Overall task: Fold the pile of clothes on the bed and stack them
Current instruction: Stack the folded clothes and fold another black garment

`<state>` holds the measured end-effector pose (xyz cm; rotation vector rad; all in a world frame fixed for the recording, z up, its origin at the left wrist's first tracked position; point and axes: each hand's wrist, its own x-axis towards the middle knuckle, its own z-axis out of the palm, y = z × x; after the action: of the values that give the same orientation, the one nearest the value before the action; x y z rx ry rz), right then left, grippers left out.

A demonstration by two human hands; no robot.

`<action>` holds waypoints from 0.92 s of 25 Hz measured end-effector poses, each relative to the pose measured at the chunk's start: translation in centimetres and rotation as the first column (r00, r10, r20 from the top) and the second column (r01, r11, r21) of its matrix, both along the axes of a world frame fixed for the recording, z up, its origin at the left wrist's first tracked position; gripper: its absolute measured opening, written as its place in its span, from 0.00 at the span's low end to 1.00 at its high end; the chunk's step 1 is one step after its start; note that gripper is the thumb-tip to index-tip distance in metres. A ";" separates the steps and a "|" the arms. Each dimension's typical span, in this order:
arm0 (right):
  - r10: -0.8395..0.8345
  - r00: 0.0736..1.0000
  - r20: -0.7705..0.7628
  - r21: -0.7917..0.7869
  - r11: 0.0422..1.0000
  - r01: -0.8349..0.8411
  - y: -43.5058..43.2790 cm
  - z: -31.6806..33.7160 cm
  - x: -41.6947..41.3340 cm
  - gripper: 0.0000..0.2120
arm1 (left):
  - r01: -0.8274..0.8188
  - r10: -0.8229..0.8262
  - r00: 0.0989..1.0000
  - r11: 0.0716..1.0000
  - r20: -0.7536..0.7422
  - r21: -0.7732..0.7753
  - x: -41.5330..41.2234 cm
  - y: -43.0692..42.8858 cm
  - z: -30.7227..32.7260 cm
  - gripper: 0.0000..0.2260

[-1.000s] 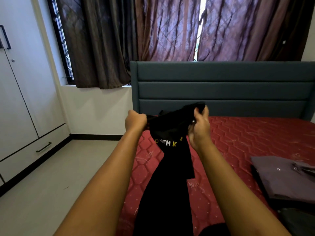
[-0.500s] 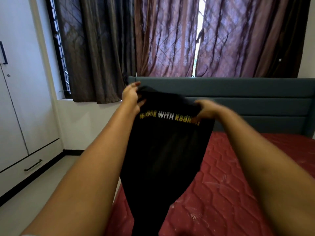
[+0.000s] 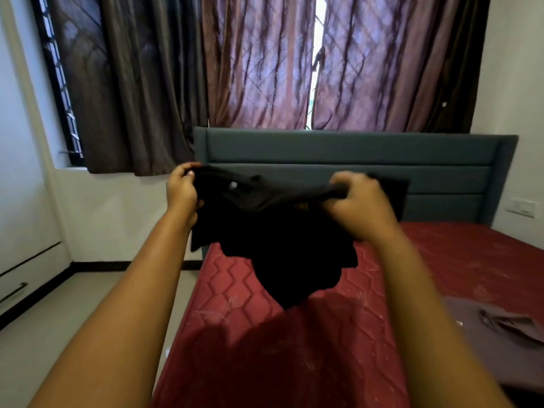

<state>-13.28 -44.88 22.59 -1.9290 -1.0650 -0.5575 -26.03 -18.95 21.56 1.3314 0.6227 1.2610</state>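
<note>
I hold a black shirt [image 3: 279,245] up with both arms stretched out. My left hand [image 3: 182,191] grips its top edge on the left. My right hand [image 3: 357,204] grips the top edge on the right, fingers curled round bunched cloth. The shirt hangs crumpled between them above the red mattress [image 3: 235,295], with a scrap of yellow print showing near my right hand. Beyond it stands the grey-blue headboard [image 3: 353,154], with drawn curtains [image 3: 259,69] behind. At the near right a grey garment [image 3: 485,337] lies on the mattress. A wall switch [image 3: 520,207] sits at the far right.
</note>
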 end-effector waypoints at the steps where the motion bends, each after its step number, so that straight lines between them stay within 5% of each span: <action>1: 0.012 1.000 0.028 -0.225 0.974 -0.005 1.0 -4.2 -1.7 0.12 | -0.029 0.015 0.994 0.992 -0.109 -0.127 -1.2 0.4 -3.8 0.13; 2: 0.054 0.998 0.010 -0.441 0.896 -0.044 2.4 -8.5 -3.8 0.13 | -0.044 -0.019 0.968 0.969 -0.249 -0.243 -2.4 0.3 -7.3 0.11; 4: 0.173 0.907 -0.383 -0.694 0.595 -0.406 4.8 -17.6 -8.7 0.19 | -0.067 -0.222 0.802 0.889 -0.555 -0.453 -5.6 -1.5 -14.5 0.12; 6: 0.023 0.537 -0.843 -0.492 0.369 -0.789 5.8 -24.4 -12.1 0.25 | -0.120 -0.343 0.678 0.821 -0.650 -0.559 -8.5 -4.2 -20.5 0.12; 7: -0.073 0.400 -0.914 -0.398 0.354 -0.846 6.0 -26.9 -12.5 0.25 | -0.136 -0.358 0.666 0.805 -0.655 -0.578 -9.7 -5.4 -23.3 0.12; 8: -0.115 0.373 -0.920 -0.389 0.359 -0.848 6.0 -28.5 -12.4 0.25 | -0.161 -0.356 0.629 0.809 -0.691 -0.565 -10.7 -6.0 -26.3 0.14; 12: -0.105 0.676 -0.729 -0.656 0.389 -0.647 5.7 -31.6 -7.3 0.23 | -0.146 -0.189 0.283 0.960 -0.940 -0.237 -12.8 -8.2 -35.2 0.19; 15: -0.152 0.799 -0.582 -0.807 0.226 -0.545 3.7 -33.4 -4.1 0.28 | 0.240 0.020 0.122 0.969 -0.992 0.049 -11.4 -13.6 -35.7 0.19; 18: -0.123 0.872 -0.474 -0.880 0.055 -0.471 2.2 -35.4 -3.1 0.29 | 0.589 -0.026 -0.014 0.808 -1.000 -0.029 -8.5 -16.7 -36.2 0.30; 21: -0.129 0.869 -0.479 -0.873 0.171 -0.456 2.4 -36.7 -2.2 0.27 | 0.681 -0.076 -0.186 0.709 -0.980 -0.184 -5.7 -17.8 -36.3 0.39; 23: -0.088 0.890 -0.448 -0.889 0.151 -0.433 2.6 -37.0 -1.7 0.26 | 0.663 -0.018 -0.198 0.734 -0.980 -0.147 -4.8 -18.0 -36.4 0.32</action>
<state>-14.96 -42.25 -14.37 -2.7275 -1.5118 1.0409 -30.87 -36.98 -14.81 2.6223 0.7977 -0.5468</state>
